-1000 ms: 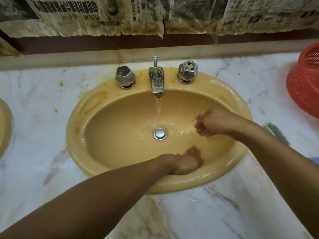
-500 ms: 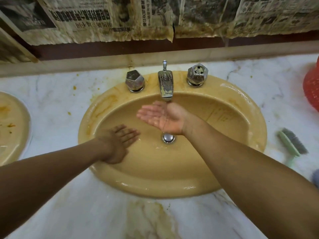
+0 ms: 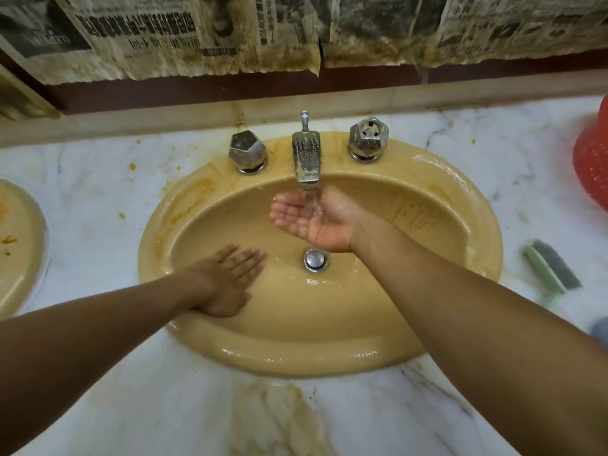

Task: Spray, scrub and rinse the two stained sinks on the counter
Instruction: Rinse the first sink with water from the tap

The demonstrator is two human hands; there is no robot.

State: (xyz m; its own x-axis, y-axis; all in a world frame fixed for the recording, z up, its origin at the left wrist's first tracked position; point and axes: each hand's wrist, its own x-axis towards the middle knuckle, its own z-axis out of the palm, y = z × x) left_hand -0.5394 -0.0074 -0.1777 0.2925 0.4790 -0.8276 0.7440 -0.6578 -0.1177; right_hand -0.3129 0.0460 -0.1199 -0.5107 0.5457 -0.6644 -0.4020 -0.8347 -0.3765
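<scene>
1. Head view: the yellow sink [image 3: 427, 324] is set in the marble counter [image 3: 164, 406].
2. Right hand [image 3: 314, 220] cups palm-up under the faucet [image 3: 306, 159], catching water, holding nothing.
3. Left hand [image 3: 227, 278] rests flat, fingers straight, inside the sink's left slope.
4. A second sink [image 3: 19, 245] lies left of the yellow sink, a scrub brush [image 3: 551, 269] just right.

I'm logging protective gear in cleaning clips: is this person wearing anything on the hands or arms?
Nothing visible. The left hand and the right hand are bare: no gloves, rings, watch or wristbands. Both forearms are uncovered up to the frame's edge, with no sleeve in view. The right palm glistens wet.
</scene>
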